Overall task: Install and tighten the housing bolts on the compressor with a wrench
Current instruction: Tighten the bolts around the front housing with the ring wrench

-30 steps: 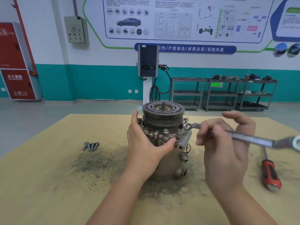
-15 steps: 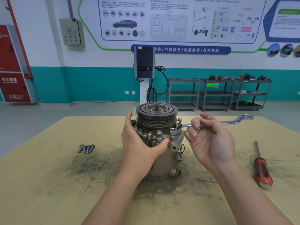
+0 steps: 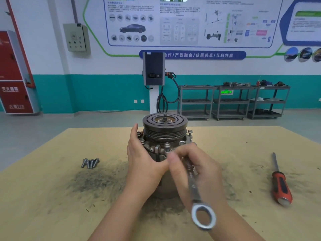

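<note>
Nearest to us is the free ring end of the wrench (image 3: 194, 186), its shaft running up and away toward the compressor (image 3: 165, 145). Our right hand (image 3: 196, 169) is curled round the upper shaft, fingers wrapped and thumb toward the housing; that hand is motion-blurred. The wrench's far end sits at the flange on the near right side, but we cannot tell which bolt it is on, fingers hide it.

Our left hand (image 3: 144, 159) cups the compressor's left side, fingers straight and pressed flat against the body, thumb reaching across the front below the flange.

The compressor stands upright mid-table on the wooden table (image 3: 52, 197), pulley on top, in a patch of dark grit. Housing bolts (image 3: 190, 132) stick up round the flange; one at the right rear stands proud.

Left of the compressor, well apart, four spare bolts (image 3: 90, 162) lie bunched together. Far right on the table lies a screwdriver (image 3: 280, 181), red-and-black handle toward us.

Beyond the table: grey floor, a charging post (image 3: 153, 70), three shelf carts (image 3: 232, 101), a red cabinet (image 3: 13, 73) at left, wall posters.
</note>
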Tool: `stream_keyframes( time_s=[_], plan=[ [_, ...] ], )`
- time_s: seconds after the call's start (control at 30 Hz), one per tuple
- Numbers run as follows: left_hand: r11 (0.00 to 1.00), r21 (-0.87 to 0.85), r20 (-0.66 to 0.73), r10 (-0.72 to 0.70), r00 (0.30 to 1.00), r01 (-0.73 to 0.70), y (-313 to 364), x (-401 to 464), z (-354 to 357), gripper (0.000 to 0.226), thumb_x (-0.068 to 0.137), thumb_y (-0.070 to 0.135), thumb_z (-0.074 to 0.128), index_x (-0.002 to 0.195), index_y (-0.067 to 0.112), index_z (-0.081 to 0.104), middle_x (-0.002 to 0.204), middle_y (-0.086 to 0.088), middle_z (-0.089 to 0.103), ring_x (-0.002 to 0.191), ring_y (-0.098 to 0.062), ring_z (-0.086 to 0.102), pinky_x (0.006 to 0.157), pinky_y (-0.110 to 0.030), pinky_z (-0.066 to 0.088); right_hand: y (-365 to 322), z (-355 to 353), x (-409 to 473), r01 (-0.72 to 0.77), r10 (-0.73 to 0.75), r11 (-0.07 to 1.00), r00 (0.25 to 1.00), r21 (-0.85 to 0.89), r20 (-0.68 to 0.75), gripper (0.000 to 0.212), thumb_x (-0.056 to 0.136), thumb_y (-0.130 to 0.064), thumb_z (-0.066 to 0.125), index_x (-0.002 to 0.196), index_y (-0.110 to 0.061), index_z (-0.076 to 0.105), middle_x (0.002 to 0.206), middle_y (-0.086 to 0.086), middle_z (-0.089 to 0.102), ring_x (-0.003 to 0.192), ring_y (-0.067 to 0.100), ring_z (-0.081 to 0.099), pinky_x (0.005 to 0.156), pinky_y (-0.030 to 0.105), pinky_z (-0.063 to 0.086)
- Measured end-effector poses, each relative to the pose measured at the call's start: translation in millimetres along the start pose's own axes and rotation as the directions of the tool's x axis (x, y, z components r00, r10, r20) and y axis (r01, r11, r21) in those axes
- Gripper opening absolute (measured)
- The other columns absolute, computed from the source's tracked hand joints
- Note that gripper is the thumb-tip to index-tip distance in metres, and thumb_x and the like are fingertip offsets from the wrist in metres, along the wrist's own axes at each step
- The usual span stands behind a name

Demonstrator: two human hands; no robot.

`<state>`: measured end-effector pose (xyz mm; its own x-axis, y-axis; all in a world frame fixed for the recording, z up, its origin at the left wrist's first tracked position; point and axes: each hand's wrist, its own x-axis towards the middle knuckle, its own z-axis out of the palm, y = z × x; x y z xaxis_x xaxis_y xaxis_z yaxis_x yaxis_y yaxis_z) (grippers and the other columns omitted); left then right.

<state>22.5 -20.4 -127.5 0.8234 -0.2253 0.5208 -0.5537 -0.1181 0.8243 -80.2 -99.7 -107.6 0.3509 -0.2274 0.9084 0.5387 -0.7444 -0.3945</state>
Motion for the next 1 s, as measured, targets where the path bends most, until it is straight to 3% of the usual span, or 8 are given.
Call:
stream_keyframes(
  time_s=[0.07, 0.17, 0.3, 0.47, 0.63, 0.8, 0.9, 1.0],
  plan=[
    [1.000, -0.005, -0.005, 0.014, 1.000, -0.014, -1.0, 0.2, 1.5, 0.104, 0.059, 0.055, 0.061, 0.143, 0.052, 0.001, 0.151, 0.001, 0.029, 0.140, -0.020, 0.034, 0.116, -0.043, 0.031, 0.7, 0.2, 2.2, 0.087, -0.086, 0.995, 0.996, -0.043, 0.040, 0.023, 0.087, -0.030, 0.064, 0.075, -0.011, 0.064, 0.069, -0.009, 0.059, 0.061, 0.005, 0.053, 0.056, 0.021, 0.044],
    [1.000, -0.011, -0.005, 0.016, 1.000, -0.016, -1.2, 0.6, 0.2, 0.104, 0.050, 0.063, 0.071, 0.133, 0.063, 0.007, 0.148, 0.003, 0.033, 0.138, -0.017, 0.036, 0.115, -0.044, 0.032, 5.6, -8.0, 3.7, 0.170, -0.171, 0.984, 0.985, -0.052, -0.020, 0.040, 0.097, -0.032, 0.054, 0.068, -0.009, 0.067, 0.069, -0.002, 0.065, 0.062, 0.012, 0.061, 0.058, 0.026, 0.049],
    [0.999, -0.030, -0.027, 0.021, 0.999, -0.022, -0.6, -2.2, -0.1, 0.115, 0.048, 0.064, 0.077, 0.138, 0.058, 0.006, 0.145, 0.010, 0.036, 0.135, -0.011, 0.039, 0.109, -0.031, 0.033, 3.3, -19.4, 18.3, -0.145, 0.222, 0.935, 0.951, 0.325, -0.215, 0.037, 0.098, -0.043, 0.037, 0.068, -0.036, 0.058, 0.063, 0.001, 0.065, 0.046, 0.014, 0.055, 0.048, 0.020, 0.044],
    [0.998, 0.004, -0.091, 0.065, 0.994, -0.064, 3.2, -8.7, 6.4, 0.114, 0.055, 0.056, 0.081, 0.138, 0.059, 0.003, 0.146, 0.008, 0.036, 0.137, -0.011, 0.036, 0.112, -0.032, 0.032, 21.4, -28.9, 33.5, -0.404, 0.609, 0.696, 0.770, 0.594, -0.189, 0.034, 0.104, -0.033, 0.036, 0.074, -0.023, 0.048, 0.054, 0.008, 0.061, 0.037, 0.018, 0.044, 0.041, 0.020, 0.035],
    [0.990, 0.069, -0.240, 0.133, 0.962, -0.120, 11.9, -21.5, 21.7, 0.113, 0.056, 0.051, 0.083, 0.140, 0.053, 0.009, 0.144, 0.003, 0.035, 0.137, -0.012, 0.031, 0.112, -0.031, 0.027, 37.1, -38.8, 44.5, -0.424, 0.805, 0.379, 0.590, 0.822, -0.066, 0.013, 0.101, -0.014, 0.040, 0.093, -0.010, 0.049, 0.052, 0.008, 0.056, 0.035, 0.015, 0.034, 0.038, 0.021, 0.030],
    [0.978, 0.096, -0.241, 0.203, 0.949, -0.185, 2.7, -18.9, 28.8, 0.117, 0.060, 0.042, 0.083, 0.151, 0.025, 0.012, 0.132, 0.012, 0.018, 0.127, 0.004, 0.012, 0.111, -0.034, 0.019, 52.0, -42.5, 58.2, -0.601, 0.835, 0.060, 0.468, 0.797, 0.290, 0.015, 0.096, -0.005, 0.036, 0.104, -0.010, 0.049, 0.052, 0.002, 0.050, 0.031, 0.007, 0.031, 0.029, 0.017, 0.027],
    [0.968, 0.130, -0.255, 0.240, 0.937, -0.213, 3.7, -15.9, 32.3, 0.111, 0.058, 0.044, 0.081, 0.145, 0.036, 0.012, 0.133, 0.001, 0.024, 0.123, 0.001, 0.013, 0.107, -0.037, 0.019, 61.0, -45.7, 67.5, -0.682, 0.816, 0.012, 0.429, 0.731, 0.387, 0.011, 0.096, -0.004, 0.038, 0.101, -0.009, 0.047, 0.055, 0.002, 0.050, 0.031, 0.007, 0.032, 0.029, 0.016, 0.029],
    [0.963, 0.191, -0.298, 0.243, 0.923, -0.192, 9.2, -12.5, 42.6, 0.103, 0.059, 0.045, 0.079, 0.140, 0.033, 0.016, 0.134, -0.021, 0.033, 0.124, -0.016, 0.023, 0.103, -0.043, 0.024, 68.5, -48.3, 71.4, -0.694, 0.835, 0.104, 0.450, 0.713, 0.316, 0.011, 0.097, -0.009, 0.049, 0.087, -0.008, 0.047, 0.056, 0.002, 0.054, 0.033, 0.007, 0.038, 0.032, 0.016, 0.034]
  ],
)
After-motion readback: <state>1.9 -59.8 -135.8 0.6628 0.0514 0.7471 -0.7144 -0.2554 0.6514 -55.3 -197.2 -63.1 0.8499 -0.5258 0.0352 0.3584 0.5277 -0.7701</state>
